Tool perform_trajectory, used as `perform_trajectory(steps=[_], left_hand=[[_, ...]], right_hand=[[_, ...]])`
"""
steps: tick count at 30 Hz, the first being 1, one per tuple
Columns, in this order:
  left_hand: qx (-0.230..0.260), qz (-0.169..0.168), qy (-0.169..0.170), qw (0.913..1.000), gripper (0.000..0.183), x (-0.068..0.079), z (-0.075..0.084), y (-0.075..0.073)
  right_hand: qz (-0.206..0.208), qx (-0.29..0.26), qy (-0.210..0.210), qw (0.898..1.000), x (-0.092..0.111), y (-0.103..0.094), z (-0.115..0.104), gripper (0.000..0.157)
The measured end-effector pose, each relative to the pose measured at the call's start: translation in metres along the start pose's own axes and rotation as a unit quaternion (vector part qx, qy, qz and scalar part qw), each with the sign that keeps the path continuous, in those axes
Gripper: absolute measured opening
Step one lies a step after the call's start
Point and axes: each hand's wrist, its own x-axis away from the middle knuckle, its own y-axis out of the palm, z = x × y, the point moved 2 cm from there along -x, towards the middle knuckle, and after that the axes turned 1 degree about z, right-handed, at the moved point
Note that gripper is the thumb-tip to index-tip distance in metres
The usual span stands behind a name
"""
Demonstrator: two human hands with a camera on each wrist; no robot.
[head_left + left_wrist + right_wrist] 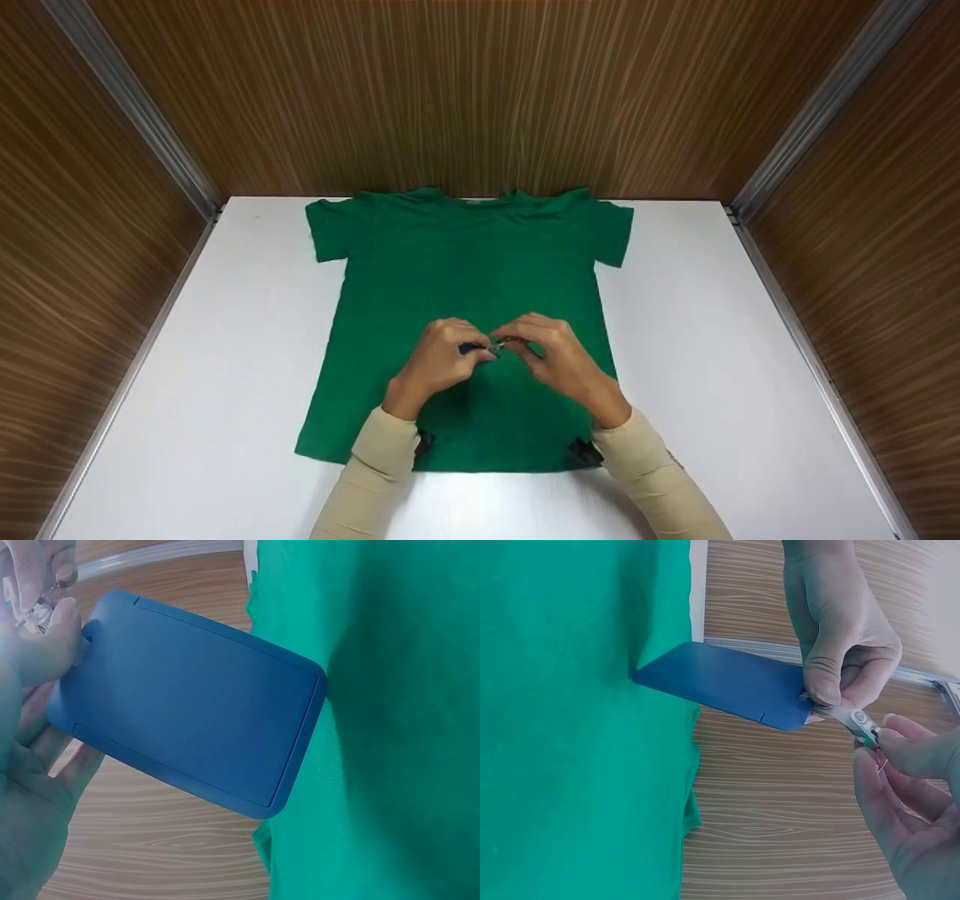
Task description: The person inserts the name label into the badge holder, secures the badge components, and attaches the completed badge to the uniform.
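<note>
A blue badge holder (195, 701), a flat rounded rectangle, hangs from my left hand (442, 356) over the green T-shirt (480, 277). The thumb and fingers of that hand pinch the holder's top end, where a short strap joins it. At the strap's other end is a metal clip (861, 720), which my right hand (559, 360) pinches between thumb and fingertips. Both hands meet close together above the shirt's lower half. From the head, only a dark bit of the holder shows between the fingers. Flat on the table lies the shirt, neck away from me, sleeves spread.
The white table (225, 337) shows on both sides of the shirt. Wood-grain panels (480, 97) rise at the back and sides, with metal rails (135, 97) in the corners. Dark wrist mounts (583, 451) show beside the cuffs.
</note>
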Motion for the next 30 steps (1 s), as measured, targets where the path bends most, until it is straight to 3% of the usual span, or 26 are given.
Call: perform_trajectory(steps=[30], left_hand=[[-0.023, 0.013, 0.041, 0.9988, 0.009, 0.0006, 0.0024, -0.0001]], right_hand=[[-0.006, -0.005, 0.003, 1.000, -0.0008, 0.0015, -0.0034, 0.020]])
